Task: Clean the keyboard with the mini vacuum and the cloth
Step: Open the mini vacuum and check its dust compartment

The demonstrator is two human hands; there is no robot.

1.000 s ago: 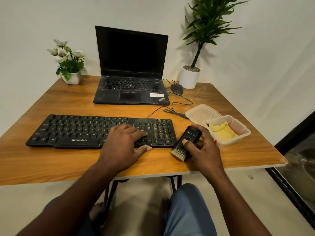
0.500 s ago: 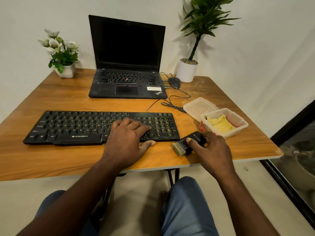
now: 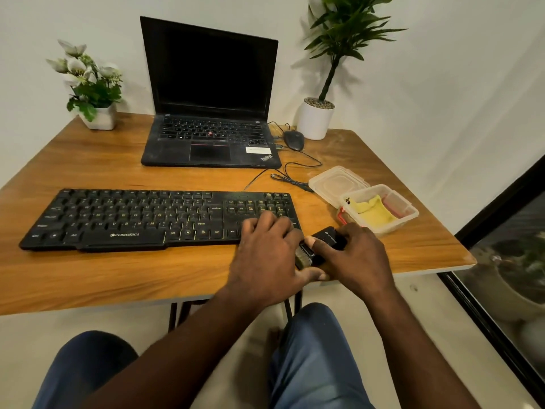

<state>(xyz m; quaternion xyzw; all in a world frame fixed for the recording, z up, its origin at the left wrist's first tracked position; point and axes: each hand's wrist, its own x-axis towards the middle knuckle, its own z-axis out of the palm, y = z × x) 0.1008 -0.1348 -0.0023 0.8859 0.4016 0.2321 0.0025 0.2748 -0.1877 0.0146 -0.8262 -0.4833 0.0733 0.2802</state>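
A black keyboard [image 3: 141, 216] lies across the front of the wooden table [image 3: 147, 278]. Just off its right end, my right hand [image 3: 356, 258] grips the black mini vacuum [image 3: 328, 239], whose brush end [image 3: 303, 258] points towards me. My left hand [image 3: 265, 252] rests on the keyboard's number pad, close against the vacuum. Its thumb stretches along the table under the brush end. A yellow cloth [image 3: 373, 212] lies inside a clear plastic box [image 3: 411, 215] to the right.
The box's lid [image 3: 336, 183] lies beside it. An open laptop [image 3: 211, 140], a mouse [image 3: 293, 140] and its cable [image 3: 295, 172] sit behind the keyboard. A flower pot [image 3: 98, 118] and a white plant pot [image 3: 314, 119] stand at the back corners. A dark-framed glass door [image 3: 501, 261] is at right.
My left hand has slid right along the keyboard to the number pad, up against the vacuum. My right hand still holds the vacuum in about the same place.
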